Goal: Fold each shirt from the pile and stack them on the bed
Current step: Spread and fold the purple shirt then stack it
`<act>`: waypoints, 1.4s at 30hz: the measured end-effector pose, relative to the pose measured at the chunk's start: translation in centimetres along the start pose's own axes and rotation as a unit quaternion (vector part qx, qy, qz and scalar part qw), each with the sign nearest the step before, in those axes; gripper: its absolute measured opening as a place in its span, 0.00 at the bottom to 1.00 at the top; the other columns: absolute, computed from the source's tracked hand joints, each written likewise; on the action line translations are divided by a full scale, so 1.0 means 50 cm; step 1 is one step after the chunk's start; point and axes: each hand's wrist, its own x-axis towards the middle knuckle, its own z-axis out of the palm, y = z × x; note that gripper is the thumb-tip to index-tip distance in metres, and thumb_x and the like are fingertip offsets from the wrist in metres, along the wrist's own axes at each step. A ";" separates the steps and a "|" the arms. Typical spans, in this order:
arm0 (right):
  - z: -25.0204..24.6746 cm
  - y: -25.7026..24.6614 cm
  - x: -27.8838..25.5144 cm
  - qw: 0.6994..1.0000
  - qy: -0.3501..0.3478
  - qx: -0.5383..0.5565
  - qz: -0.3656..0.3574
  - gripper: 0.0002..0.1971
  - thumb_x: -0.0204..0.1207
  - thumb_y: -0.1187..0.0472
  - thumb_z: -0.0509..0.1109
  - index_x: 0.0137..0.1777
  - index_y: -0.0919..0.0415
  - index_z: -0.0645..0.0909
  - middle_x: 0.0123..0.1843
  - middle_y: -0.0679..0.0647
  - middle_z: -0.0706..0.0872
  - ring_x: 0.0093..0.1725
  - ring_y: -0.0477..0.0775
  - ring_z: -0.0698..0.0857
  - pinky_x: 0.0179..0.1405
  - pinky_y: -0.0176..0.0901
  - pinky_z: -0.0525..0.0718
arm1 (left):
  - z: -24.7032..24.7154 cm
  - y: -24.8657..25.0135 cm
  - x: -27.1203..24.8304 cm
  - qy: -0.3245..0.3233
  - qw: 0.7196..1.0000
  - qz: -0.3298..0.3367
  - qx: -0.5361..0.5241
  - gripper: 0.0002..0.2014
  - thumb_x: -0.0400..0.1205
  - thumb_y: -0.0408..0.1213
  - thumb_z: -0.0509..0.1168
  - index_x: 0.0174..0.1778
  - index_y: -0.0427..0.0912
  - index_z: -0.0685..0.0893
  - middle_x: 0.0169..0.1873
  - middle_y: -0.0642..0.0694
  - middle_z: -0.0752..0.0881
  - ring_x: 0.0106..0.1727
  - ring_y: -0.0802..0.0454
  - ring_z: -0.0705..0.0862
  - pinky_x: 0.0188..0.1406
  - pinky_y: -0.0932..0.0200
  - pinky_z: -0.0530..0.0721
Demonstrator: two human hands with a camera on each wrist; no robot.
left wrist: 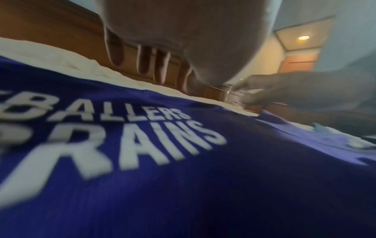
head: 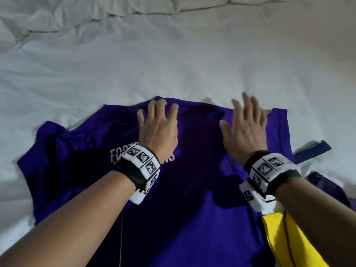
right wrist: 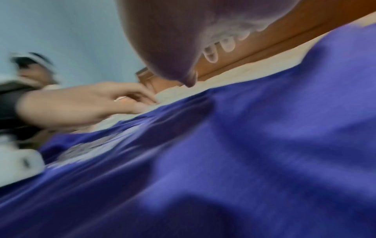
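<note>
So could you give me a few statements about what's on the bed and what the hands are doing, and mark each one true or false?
1. The purple shirt lies spread on the white bed. True.
2. The left hand grips a bunched sleeve. False: its fingers are spread over the shirt near the top edge, holding nothing.
3. The shirt has white lettering. True.
4. The right hand holds the yellow cloth. False: it is open over the shirt; the yellow cloth lies below its forearm.
5. The shirt is already folded into a small square. False: it is still laid out full width.
</note>
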 end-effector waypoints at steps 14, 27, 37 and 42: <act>0.068 -0.126 -0.204 0.997 -0.074 -0.030 -0.009 0.37 0.87 0.42 0.51 0.90 0.63 0.52 0.91 0.65 0.49 0.90 0.67 0.45 0.88 0.68 0.45 | 0.086 -0.056 -0.076 -0.140 0.990 0.005 0.026 0.30 0.92 0.55 0.38 0.91 0.54 0.40 0.91 0.41 0.43 0.91 0.40 0.43 0.87 0.30 0.44; 0.096 -0.053 -0.421 0.988 -0.115 -0.030 0.102 0.38 0.88 0.37 0.44 0.91 0.61 0.50 0.92 0.59 0.47 0.91 0.62 0.46 0.88 0.63 0.43 | -0.025 -0.069 -0.182 -0.064 0.997 -0.035 -0.030 0.25 0.89 0.41 0.59 0.84 0.46 0.68 0.88 0.33 0.58 0.90 0.32 0.48 0.84 0.24 0.53; 0.105 -0.324 -0.377 0.978 -0.187 0.033 -0.083 0.37 0.87 0.38 0.37 0.91 0.60 0.47 0.91 0.57 0.36 0.88 0.58 0.30 0.87 0.56 0.30 | -0.090 -0.401 -0.361 0.003 0.827 -0.543 -0.147 0.24 0.89 0.46 0.57 0.78 0.37 0.70 0.78 0.30 0.70 0.78 0.28 0.69 0.72 0.29 0.68; 0.158 -0.466 -0.330 0.963 -0.221 0.026 -0.151 0.37 0.87 0.38 0.41 0.91 0.58 0.46 0.91 0.58 0.36 0.89 0.58 0.32 0.86 0.56 0.29 | -0.075 -0.470 -0.340 -0.038 0.812 -0.506 -0.288 0.34 0.83 0.59 0.66 0.77 0.39 0.69 0.71 0.35 0.82 0.70 0.31 0.81 0.72 0.39 0.77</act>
